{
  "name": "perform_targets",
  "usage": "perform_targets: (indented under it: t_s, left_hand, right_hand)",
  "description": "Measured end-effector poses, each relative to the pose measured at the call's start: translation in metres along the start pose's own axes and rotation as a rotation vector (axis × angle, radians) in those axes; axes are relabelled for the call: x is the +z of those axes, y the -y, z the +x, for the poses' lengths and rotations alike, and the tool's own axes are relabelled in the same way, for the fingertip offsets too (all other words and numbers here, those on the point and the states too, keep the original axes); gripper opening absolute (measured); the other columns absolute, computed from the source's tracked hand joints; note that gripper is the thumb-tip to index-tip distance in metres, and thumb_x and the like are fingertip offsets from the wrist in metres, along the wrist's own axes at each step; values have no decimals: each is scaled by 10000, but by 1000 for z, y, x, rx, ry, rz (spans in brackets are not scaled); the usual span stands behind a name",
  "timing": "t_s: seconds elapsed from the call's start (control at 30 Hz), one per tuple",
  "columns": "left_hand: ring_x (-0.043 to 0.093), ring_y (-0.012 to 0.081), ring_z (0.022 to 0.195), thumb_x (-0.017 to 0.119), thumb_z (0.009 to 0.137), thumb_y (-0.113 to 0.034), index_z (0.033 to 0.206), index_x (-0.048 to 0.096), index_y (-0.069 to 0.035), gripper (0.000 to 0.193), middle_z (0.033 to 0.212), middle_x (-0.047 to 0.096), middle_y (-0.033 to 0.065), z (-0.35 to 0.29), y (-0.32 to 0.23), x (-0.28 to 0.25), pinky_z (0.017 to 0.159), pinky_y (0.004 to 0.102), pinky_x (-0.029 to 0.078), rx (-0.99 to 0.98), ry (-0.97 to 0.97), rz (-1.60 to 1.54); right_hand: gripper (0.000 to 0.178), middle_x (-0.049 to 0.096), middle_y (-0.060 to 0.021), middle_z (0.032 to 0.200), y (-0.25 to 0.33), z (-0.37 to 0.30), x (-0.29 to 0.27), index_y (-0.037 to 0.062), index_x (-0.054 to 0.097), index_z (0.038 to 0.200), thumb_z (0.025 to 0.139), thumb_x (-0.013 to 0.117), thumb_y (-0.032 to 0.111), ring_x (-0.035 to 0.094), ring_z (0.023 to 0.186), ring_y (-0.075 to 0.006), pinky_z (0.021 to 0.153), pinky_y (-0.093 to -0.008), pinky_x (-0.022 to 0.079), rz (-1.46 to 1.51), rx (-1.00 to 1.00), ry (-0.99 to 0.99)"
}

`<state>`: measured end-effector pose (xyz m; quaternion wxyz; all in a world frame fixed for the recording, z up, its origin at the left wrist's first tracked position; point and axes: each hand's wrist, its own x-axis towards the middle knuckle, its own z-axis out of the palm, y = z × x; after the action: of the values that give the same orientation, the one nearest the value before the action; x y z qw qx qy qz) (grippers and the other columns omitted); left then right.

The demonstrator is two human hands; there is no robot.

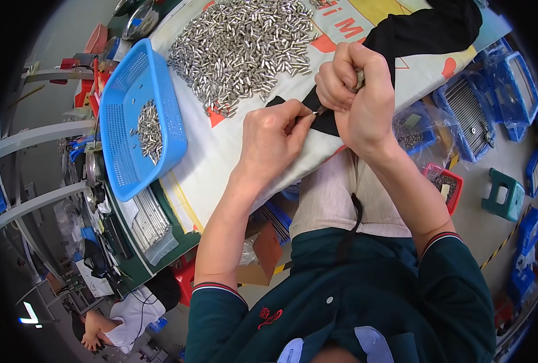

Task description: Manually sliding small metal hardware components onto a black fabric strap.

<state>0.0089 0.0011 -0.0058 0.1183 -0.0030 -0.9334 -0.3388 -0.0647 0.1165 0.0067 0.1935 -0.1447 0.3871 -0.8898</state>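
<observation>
My left hand (273, 134) is closed in a pinch on a small silvery metal pin (315, 112), of which only the end shows. Wrapped in a fist, my right hand (361, 97) holds a slim hand tool (322, 111). Its tip meets the pin; most of the tool is hidden by the fingers, so its exact kind cannot be told. Beneath both hands a black cloth (423, 35) lies across the printed white table cover (214, 181). Just beyond my left hand spreads a large heap of small metal pins (241, 45).
Left of the heap stands a blue perforated basket (175, 115) with more pins in it. Blue trays (462, 115), a red bin (459, 192) and a green stool (503, 195) are at the right. A cardboard box (263, 257) sits below the table. Another person (139, 314) is at lower left.
</observation>
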Motion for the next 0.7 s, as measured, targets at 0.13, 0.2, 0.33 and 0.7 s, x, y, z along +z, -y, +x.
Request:
perform_targets:
  t_s: [0.13, 0.2, 0.33, 0.7]
  left_hand:
    - [528, 205, 437, 635, 689, -56, 698, 597, -17, 55, 534, 554, 101, 1, 0, 0, 433, 296, 400, -16, 10, -8]
    - [528, 213, 440, 632, 687, -53, 694, 595, -17, 52, 536, 555, 103, 0, 1, 0, 436, 301, 403, -24, 11, -21]
    - [531, 244, 454, 620, 683, -43, 678, 585, -16, 44, 540, 555, 110, 2, 0, 2, 449, 318, 411, -23, 6, -59]
    - [382, 34, 499, 559, 821, -90, 840, 569, -40, 54, 605, 496, -39, 3, 2, -12, 473, 156, 287, -306, -169, -801]
  right_hand:
    - [313, 228, 31, 417, -1, 0, 2, 109, 264, 568, 861, 281, 218, 167, 398, -61, 395, -229, 165, -33, -5, -1]
    - [323, 230, 33, 431, -3, 0, 4, 104, 262, 562, 866, 279, 211, 178, 401, -60, 394, -229, 166, -115, -42, 13]
    - [334, 245, 31, 494, -10, -2, 11, 76, 275, 548, 864, 314, 177, 206, 426, -55, 397, -229, 162, -214, -205, 63]
    - [316, 238, 32, 452, -6, 1, 8, 90, 277, 561, 860, 305, 189, 179, 400, -50, 374, -224, 139, -148, -100, -17]
